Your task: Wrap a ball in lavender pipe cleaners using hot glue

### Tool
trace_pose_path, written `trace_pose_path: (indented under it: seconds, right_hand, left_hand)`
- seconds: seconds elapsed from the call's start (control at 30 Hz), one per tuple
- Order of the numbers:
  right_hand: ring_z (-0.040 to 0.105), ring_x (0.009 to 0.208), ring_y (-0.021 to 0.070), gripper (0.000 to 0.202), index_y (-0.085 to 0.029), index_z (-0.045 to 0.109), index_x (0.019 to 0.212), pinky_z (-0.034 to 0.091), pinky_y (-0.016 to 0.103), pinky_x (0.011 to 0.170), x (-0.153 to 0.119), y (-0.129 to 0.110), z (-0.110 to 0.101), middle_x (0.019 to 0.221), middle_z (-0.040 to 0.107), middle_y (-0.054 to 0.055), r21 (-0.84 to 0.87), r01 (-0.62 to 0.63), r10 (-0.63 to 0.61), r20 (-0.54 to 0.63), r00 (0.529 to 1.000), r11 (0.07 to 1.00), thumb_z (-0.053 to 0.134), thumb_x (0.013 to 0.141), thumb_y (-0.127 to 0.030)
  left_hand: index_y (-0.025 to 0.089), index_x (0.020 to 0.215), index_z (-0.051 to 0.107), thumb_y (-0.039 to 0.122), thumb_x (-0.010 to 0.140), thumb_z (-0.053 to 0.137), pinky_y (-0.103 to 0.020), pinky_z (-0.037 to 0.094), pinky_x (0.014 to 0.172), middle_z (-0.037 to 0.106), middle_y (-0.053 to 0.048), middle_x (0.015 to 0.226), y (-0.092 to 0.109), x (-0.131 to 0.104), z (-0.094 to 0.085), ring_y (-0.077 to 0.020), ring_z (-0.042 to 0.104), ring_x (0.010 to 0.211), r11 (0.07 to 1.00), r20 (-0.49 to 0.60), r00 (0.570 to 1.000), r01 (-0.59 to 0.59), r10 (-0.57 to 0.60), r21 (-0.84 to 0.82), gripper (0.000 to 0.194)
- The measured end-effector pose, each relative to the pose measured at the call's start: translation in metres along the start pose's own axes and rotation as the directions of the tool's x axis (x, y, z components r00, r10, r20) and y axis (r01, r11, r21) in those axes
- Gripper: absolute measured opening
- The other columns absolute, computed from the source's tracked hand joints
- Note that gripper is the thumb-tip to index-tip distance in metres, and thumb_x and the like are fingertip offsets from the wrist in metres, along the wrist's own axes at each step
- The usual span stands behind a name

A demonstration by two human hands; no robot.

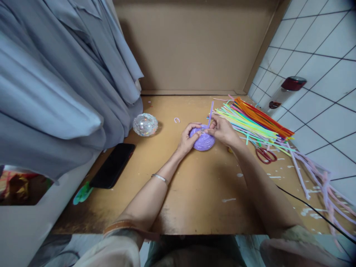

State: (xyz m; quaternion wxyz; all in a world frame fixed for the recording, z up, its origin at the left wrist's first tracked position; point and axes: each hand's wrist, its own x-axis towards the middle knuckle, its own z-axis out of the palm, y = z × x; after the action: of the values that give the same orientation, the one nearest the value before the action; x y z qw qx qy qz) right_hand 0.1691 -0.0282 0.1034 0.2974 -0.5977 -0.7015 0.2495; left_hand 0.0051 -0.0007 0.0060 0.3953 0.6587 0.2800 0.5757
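Note:
A round coil of purple pipe cleaner [204, 142] is held just above or on the table, near its middle. My left hand [189, 138] grips the coil's left side, thumb on top and fingers curled behind. My right hand [221, 129] is closed at the coil's upper right, its fingers pinching a purple pipe cleaner [210, 113] whose free end sticks up past the fingers. The thumbs of both hands come close together at the top of the coil. The fingertips beneath and behind it are hidden.
Right of my hands lies a heap of coloured pipe cleaners [256, 118], with red-handled scissors [266, 155] beside it. Leftward are a clear faceted ball [145, 125], a black phone [113, 165] and a grey curtain [69, 74]. A red-lidded bottle [286, 92] stands by the tiles.

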Motion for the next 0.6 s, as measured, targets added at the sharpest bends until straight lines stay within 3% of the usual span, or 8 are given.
trace_pose_path:
  seconds: [0.37, 0.6]
  right_hand:
    - [0.058, 0.067, 0.0168, 0.061, -0.013, 0.059, 0.129, 0.044, 0.028, 0.064, 0.0036, 0.0087, 0.0033, 0.075, 0.066, 0.002, 0.012, 0.027, -0.027, -0.032, 0.999, 1.0, 0.073, 0.07, -0.024]
    - [0.057, 0.066, 0.0164, 0.059, -0.013, 0.058, 0.128, 0.044, 0.027, 0.064, 0.0025, 0.0066, 0.0011, 0.073, 0.063, 0.0, 0.01, 0.015, -0.015, -0.006, 1.0, 1.0, 0.071, 0.071, -0.022]
  left_hand:
    - [0.021, 0.108, 0.056, 0.059, 0.082, 0.066, -0.044, 0.045, 0.108, 0.063, -0.013, 0.127, -0.0054, 0.0002, 0.0014, -0.0277, 0.061, 0.122, 1.0, -0.002, 1.0, 0.007, -0.007, -0.03, 0.046]
    - [0.023, 0.104, 0.057, 0.053, 0.083, 0.065, -0.043, 0.043, 0.107, 0.059, -0.011, 0.125, 0.0001, -0.0017, 0.0024, -0.0281, 0.055, 0.126, 0.992, -0.077, 0.996, -0.026, 0.036, 0.123, 0.038]
